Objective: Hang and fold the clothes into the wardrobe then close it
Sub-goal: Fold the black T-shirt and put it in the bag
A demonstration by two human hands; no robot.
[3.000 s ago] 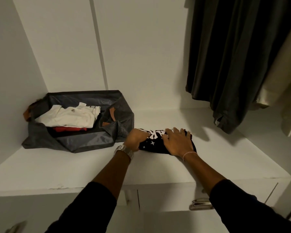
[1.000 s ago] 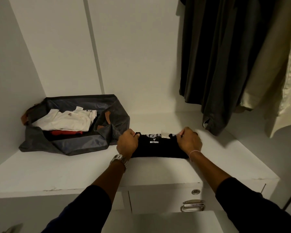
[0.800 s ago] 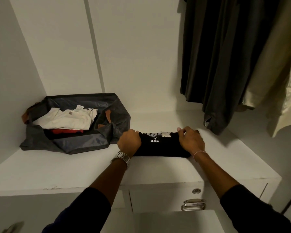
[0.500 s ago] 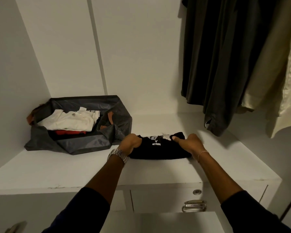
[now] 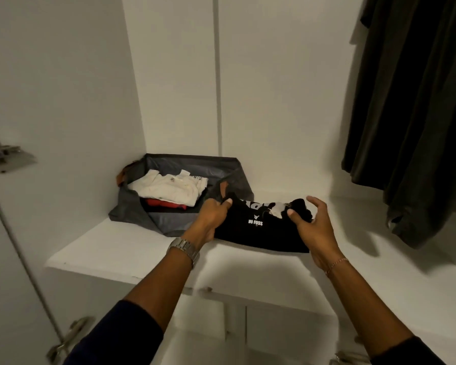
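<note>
On shelf (image 5: 121,248), folded black tee (image 5: 258,230) w/ white "NO FUSS" print; left hand (image 5: 212,217) grips its edge; right hand (image 5: 312,225) loosely spread.

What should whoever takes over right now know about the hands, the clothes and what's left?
Left hand grips the left end of the folded black T-shirt on the white shelf.
Right hand is open at its right end, thumb touching.
Grey bag beside it holds folded white and red clothes.
Dark garments hang at right.
Left: stow the T-shirt, close the wardrobe.
</note>
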